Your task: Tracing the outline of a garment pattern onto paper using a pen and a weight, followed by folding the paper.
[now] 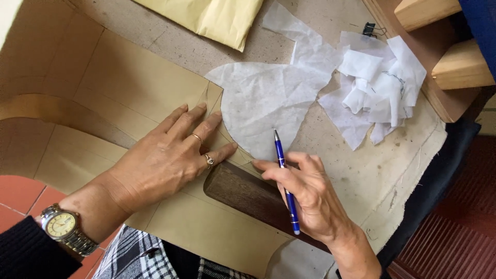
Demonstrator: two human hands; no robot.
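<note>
On the worktable (361, 175), covered with a stained pale cloth, a large sheet of tan paper (129, 88) lies spread and runs off the near edge; the left hand (165, 157) presses flat on it, fingers spread wide and straight, their tips at the paper's right edge where it meets a white tissue piece (258, 106); two rings sit on that hand, and a gold-faced watch (62, 226) with a metal band is on the wrist above a dark sleeve (26, 253). Just to the right, the right hand (310, 196) holds a blue pen (287, 188) loosely between thumb and curled fingers, tip pointing up onto the lower part of the tissue piece; the forefinger reaches left and touches the paper's edge near a dark wooden block (243, 194), which lies under the paper's corner and between the two hands. Further right a heap of crumpled white tissue scraps (377, 88) rests on the cloth, well apart from the hands; a small black clip (369, 29) lies just above it; a yellow padded envelope (212, 18) lies at the top edge; pale wooden bars (454, 64) stand at the upper right; checked fabric (134, 256) shows below the paper, and red floor tiles (18, 199) at lower left.
</note>
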